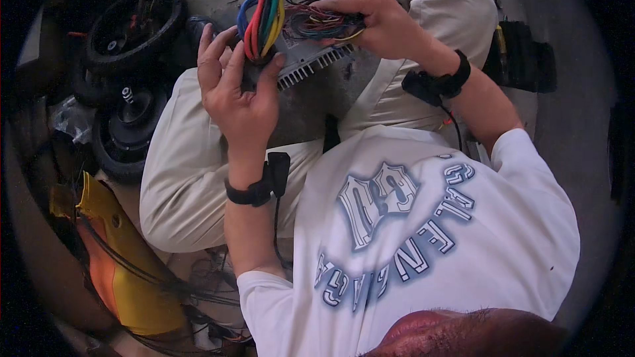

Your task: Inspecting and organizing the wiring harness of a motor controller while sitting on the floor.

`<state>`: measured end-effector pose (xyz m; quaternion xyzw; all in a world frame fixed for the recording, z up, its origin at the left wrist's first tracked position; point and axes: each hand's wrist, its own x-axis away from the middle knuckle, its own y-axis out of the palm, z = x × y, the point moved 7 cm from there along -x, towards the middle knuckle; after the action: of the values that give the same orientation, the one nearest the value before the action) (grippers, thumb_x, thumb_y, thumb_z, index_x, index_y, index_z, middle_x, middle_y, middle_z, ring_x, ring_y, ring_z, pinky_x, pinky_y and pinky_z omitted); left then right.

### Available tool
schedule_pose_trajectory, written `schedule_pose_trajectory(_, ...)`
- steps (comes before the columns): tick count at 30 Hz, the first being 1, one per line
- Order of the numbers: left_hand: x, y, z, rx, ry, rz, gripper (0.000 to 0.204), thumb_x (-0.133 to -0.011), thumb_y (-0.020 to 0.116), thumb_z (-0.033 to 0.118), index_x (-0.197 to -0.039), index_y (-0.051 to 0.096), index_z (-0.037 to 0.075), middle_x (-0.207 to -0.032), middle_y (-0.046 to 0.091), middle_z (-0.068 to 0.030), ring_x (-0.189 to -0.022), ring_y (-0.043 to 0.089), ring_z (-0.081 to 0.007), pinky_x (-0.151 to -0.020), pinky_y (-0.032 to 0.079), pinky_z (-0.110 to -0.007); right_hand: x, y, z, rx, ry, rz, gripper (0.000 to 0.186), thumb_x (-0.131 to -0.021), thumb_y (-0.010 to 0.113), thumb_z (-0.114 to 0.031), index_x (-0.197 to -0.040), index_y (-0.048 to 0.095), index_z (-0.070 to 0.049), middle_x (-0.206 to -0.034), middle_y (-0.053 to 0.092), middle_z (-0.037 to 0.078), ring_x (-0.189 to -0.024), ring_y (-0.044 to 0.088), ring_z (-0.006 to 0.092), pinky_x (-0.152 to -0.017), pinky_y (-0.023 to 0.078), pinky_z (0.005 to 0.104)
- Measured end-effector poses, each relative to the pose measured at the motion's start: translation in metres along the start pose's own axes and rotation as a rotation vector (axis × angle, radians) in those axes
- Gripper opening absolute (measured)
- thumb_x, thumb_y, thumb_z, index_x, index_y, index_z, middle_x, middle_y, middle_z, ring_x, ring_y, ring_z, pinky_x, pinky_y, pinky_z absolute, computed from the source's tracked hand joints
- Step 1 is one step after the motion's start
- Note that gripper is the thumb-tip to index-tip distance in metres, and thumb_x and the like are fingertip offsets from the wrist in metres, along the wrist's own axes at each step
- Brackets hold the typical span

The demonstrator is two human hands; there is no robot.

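A silver motor controller [307, 66] with cooling fins along one edge is held up in front of me between both hands. Thick red, blue, green, yellow and black cables [264, 16] rise from its left end, tied together near the top. My left hand [241, 96] grips that end, with its thumb on the near side by the cable roots and its fingers behind. At the other end, my right hand [380, 20] curls around a bundle of thin multicoloured wires [324, 24] lying over the box. Its fingertips are partly hidden by the wires.
Black-tyred wheels [135, 33] lie on the left, with a black hub wheel [132, 129] below them. Nearby are a clear plastic bag [71, 120] and a yellow-orange panel [126, 258] with black cables. A dark object [522, 59] rests beyond my right knee.
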<state>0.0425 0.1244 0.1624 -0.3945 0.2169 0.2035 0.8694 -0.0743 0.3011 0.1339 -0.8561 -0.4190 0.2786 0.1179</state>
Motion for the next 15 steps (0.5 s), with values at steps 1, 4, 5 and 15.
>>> schedule_pose_trajectory(1, 0.002, 0.000, 0.000, 0.023, -0.008, 0.025, 0.036, -0.076, 0.086, 0.006, -0.110, 0.075, -0.002, -0.129, 0.063, -0.0170, -0.139, 0.048, -0.0438, -0.108, 0.046, -0.048, 0.002, -0.001, -0.001, 0.046, -0.008, 0.057, 0.051, -0.077, 0.084, 0.000, -0.126, 0.070, -0.002, -0.142, 0.053, 0.015, -0.131, 0.054, 0.0301, -0.109, 0.045, 0.0365)
schedule_pose_trajectory(4, 0.007, 0.001, 0.000, 0.017, -0.027, 0.083, 0.037, -0.076, 0.086, 0.005, -0.110, 0.075, -0.002, -0.130, 0.063, -0.0169, -0.139, 0.048, -0.0439, -0.110, 0.044, -0.048, 0.009, 0.002, -0.002, 0.115, -0.007, 0.164, 0.050, -0.078, 0.084, 0.000, -0.125, 0.071, -0.002, -0.143, 0.053, 0.015, -0.131, 0.054, 0.0293, -0.110, 0.044, 0.0365)
schedule_pose_trajectory(5, 0.008, 0.003, 0.001, 0.017, -0.029, 0.086, 0.037, -0.076, 0.086, 0.005, -0.110, 0.075, -0.002, -0.130, 0.063, -0.0169, -0.139, 0.048, -0.0439, -0.110, 0.044, -0.048, 0.011, 0.002, -0.002, 0.139, 0.004, 0.222, 0.049, -0.078, 0.083, 0.000, -0.125, 0.071, -0.002, -0.143, 0.052, 0.014, -0.131, 0.054, 0.0285, -0.109, 0.044, 0.0362)
schedule_pose_trajectory(15, 0.012, 0.003, 0.006, -0.099, -0.035, 0.241, 0.038, -0.073, 0.087, 0.012, -0.105, 0.074, -0.005, -0.126, 0.067, -0.0160, -0.133, 0.052, -0.0443, -0.112, 0.040, -0.052, 0.013, 0.001, -0.006, 0.096, 0.130, 0.306, 0.047, -0.075, 0.088, -0.012, -0.120, 0.074, -0.006, -0.138, 0.057, 0.015, -0.131, 0.056, 0.0313, -0.109, 0.046, 0.0363)
